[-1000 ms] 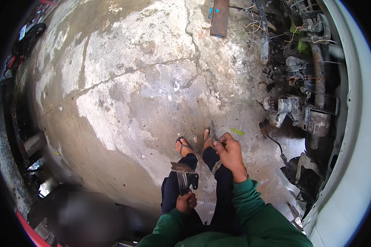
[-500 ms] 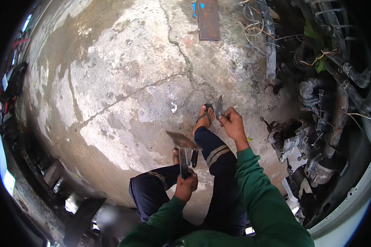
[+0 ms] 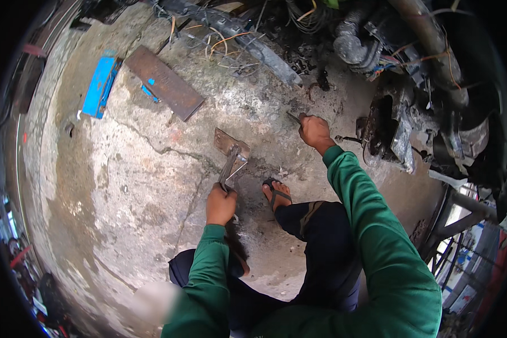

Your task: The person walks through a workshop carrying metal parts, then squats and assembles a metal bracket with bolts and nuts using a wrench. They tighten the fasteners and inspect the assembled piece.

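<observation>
My left hand point(image 3: 221, 204) is closed around the metal arm of a rusty flat-plate tool point(image 3: 224, 139). Its rectangular plate points forward, above the concrete. Farther right and forward, my right hand point(image 3: 315, 133) grips a small flat-bladed tool point(image 3: 292, 117), seen almost edge-on, with its tip toward the left. Most of its handle is hidden inside my fingers. The two tools are apart. My sandalled foot point(image 3: 277, 192) rests on the floor between and below my hands.
Cracked, stained concrete floor point(image 3: 141, 186) spreads ahead. A blue metal case point(image 3: 100, 87) and a rusty rectangular metal piece point(image 3: 163, 81) lie at the far left. A grey metal bar point(image 3: 259, 50) with loose wires lies ahead. Greasy engine parts point(image 3: 397, 132) crowd the right side.
The view has swung right, bringing the blue case into sight. My left hand has moved forward with the plate tool; my right hand still holds its tool, now turned toward the left.
</observation>
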`<state>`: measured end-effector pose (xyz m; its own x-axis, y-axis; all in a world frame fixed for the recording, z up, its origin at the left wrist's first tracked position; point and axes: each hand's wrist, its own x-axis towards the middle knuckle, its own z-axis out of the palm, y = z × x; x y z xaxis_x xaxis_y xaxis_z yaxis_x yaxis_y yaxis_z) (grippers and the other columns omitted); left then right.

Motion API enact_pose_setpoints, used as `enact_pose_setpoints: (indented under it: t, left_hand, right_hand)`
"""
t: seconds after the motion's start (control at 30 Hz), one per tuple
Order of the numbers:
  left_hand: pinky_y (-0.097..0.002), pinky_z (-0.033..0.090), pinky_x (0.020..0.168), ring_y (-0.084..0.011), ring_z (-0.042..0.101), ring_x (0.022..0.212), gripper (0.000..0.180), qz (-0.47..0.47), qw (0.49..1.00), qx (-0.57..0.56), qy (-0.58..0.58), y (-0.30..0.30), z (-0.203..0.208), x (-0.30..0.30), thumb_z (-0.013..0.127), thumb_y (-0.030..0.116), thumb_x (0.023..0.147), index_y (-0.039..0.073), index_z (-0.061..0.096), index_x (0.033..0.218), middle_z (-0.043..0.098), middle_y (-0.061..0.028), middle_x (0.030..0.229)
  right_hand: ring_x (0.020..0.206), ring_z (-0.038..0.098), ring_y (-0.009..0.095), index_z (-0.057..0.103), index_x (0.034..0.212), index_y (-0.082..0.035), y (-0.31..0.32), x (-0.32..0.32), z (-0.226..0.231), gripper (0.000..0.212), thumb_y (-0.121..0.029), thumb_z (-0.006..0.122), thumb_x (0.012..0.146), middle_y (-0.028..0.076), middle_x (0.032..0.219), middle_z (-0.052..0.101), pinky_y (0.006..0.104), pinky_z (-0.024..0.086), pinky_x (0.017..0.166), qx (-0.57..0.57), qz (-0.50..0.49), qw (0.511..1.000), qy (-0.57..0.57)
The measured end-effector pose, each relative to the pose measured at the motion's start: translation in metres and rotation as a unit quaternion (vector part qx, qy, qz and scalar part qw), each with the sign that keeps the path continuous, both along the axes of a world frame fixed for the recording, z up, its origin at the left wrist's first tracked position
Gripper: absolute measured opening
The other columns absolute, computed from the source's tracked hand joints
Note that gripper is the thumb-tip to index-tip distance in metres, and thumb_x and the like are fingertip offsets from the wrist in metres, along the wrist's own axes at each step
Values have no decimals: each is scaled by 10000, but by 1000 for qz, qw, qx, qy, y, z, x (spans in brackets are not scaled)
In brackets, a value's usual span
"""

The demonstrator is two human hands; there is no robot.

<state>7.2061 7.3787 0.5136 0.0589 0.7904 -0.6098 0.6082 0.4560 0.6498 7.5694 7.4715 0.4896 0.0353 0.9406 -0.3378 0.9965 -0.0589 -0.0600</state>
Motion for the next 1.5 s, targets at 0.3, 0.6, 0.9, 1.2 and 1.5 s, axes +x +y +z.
enact_pose_setpoints:
  t: [0.3,0.6,0.9,1.2,1.5]
  left_hand:
    - [-527,520,920,-482,676,1042,468,-233,967,58,87,96,-78,29,718,373,864,-69,699,1016,715,-312,1049]
    - [-503,530,940,-449,686,1082,469,-204,970,82,100,114,-98,88,754,401,868,-52,727,987,729,-279,1110]
    - [-478,539,981,-415,682,1146,516,-269,953,51,127,112,-96,107,752,415,868,-34,752,1123,719,-260,1199]
    - [-489,527,1000,-413,663,1186,560,-283,948,85,117,111,-92,102,747,426,858,-28,727,1184,698,-252,1266]
    - [-483,525,951,-443,684,1103,606,-146,987,71,-5,117,-130,85,796,369,828,-87,666,1205,712,-310,1142]
  right_hand:
    - [1017,725,366,721,1067,-54,-62,-24,-43,254,-204,617,892,185,1024,763,476,566,905,-81,37,996,13]
    - [972,708,384,736,1064,-26,-156,31,79,370,-319,779,842,190,994,749,462,546,849,-89,-102,967,214]
    - [967,728,324,720,1126,22,-221,22,165,374,-260,775,885,188,1033,755,406,561,860,-79,-195,942,261]
    - [1087,701,362,695,1232,31,-228,26,122,478,-313,755,905,217,1149,739,420,543,941,-83,-252,929,256]
    - [987,711,404,701,1174,19,-112,-9,46,440,-294,763,871,226,1021,748,468,557,869,-41,-82,967,236]
